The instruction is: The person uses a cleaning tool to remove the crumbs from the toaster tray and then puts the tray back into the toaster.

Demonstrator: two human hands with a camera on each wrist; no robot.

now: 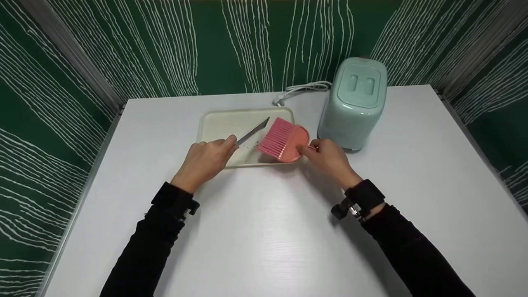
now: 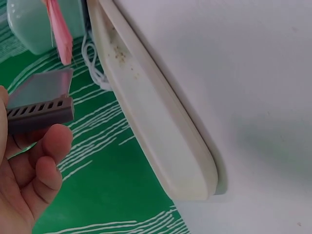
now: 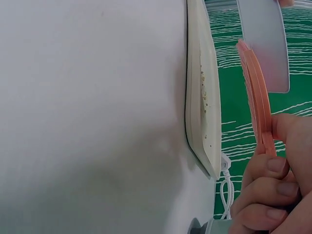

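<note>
My left hand [image 1: 210, 159] grips the dark slotted handle of a flat metal scraper [image 1: 254, 130], its blade tilted above the cream tray [image 1: 218, 120]. The blade also shows broad and grey in the right wrist view. My right hand [image 1: 330, 160] pinches the short handle of a small brush [image 1: 298, 144] with an orange back and pink bristles. Those bristles point left, toward the blade, over the tray's right half. Small brownish crumbs [image 2: 118, 53] lie on the tray floor. Part of the tray is hidden behind the brush and the left hand.
A mint-green toaster [image 1: 354, 103] stands just right of the tray, near the table's back. Its white cord and plug [image 1: 280, 99] lie behind the tray. The white table [image 1: 255, 231] ends at a green wall with white lines.
</note>
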